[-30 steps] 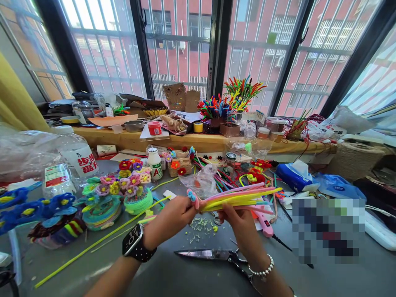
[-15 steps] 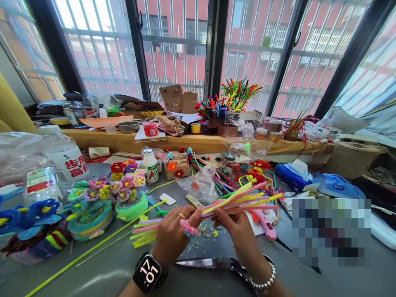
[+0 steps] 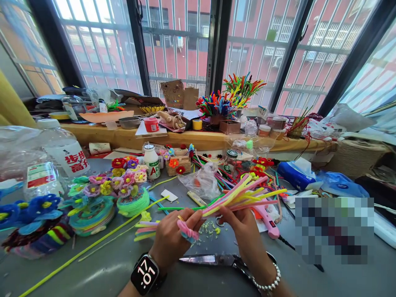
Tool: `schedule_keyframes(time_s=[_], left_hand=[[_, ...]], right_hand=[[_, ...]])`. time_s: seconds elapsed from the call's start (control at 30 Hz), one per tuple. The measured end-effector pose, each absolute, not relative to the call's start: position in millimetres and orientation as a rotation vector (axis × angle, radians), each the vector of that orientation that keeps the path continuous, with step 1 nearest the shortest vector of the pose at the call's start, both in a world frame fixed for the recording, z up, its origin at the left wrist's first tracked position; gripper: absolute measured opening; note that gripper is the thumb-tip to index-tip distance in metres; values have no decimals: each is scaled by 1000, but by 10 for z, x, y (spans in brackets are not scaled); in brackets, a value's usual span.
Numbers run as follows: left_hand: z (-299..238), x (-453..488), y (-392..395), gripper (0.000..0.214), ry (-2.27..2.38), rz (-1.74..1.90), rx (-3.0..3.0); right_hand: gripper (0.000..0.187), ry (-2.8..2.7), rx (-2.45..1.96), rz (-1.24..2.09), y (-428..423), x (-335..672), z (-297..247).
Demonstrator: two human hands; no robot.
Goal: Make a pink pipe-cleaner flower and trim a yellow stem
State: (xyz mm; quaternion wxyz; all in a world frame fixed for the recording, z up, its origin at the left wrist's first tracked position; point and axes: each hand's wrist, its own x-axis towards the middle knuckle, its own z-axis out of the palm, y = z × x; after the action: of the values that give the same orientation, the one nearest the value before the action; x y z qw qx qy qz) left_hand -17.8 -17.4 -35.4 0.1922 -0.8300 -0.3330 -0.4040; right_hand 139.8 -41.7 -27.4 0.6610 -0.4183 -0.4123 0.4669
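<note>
Both of my hands grip one bundle of pink and yellow pipe cleaners [image 3: 244, 194] above the grey table [image 3: 108, 268]. My left hand [image 3: 173, 237], with a watch on its wrist, is closed round the bundle near its left part; short pink and green ends [image 3: 145, 230] stick out to the left of it. A small pink and blue pipe-cleaner flower [image 3: 186, 232] hangs at its fingers. My right hand [image 3: 243, 225], with a bead bracelet, pinches the bundle just to the right. The long ends fan up and to the right.
Scissors [image 3: 213, 260] lie just below my hands. Pipe-cleaner flower baskets [image 3: 133, 194] and plastic bottles [image 3: 66, 152] stand at the left. A pink glue gun [image 3: 267, 220], a blue tissue pack [image 3: 293, 173] and loose pipe cleaners crowd the right. A cluttered wooden sill [image 3: 198, 142] runs behind.
My left hand has slid along the bundle, so short ends now stick out to its left. The flower has dropped from the bundle's tip to my fingers. The long ends tilt higher.
</note>
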Motion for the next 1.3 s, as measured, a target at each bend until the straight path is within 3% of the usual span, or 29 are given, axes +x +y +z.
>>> schedule_keyframes(time_s=[0.33,0.6,0.87,1.0,1.1,1.3], left_hand=[[-346,-193,-198,16,-1045,-1110,-2293],[-326,-184,-188,16,-1115,-1111,-2234],[-318,-170,-195,10,-1085,-1154,-2176],[-304,-173,-202,14,-1075,-1158,-2150],[-285,-166,-212,12,-1070,-1130,-2171],[-294,-163,-208,12,-1052,-1125,-2155]], right_hand=[[16,-957,-969,1012,-466,1380,-281],[31,-1064,-1127,1093,-469,1410,-236],[31,-1144,-1140,1110,-419,1425,-291],[32,-1331,-1264,695,-499,1424,-248],[11,-1445,-1218,239,-547,1442,-221],[11,-1621,-1242,-316,-503,1478,-244]])
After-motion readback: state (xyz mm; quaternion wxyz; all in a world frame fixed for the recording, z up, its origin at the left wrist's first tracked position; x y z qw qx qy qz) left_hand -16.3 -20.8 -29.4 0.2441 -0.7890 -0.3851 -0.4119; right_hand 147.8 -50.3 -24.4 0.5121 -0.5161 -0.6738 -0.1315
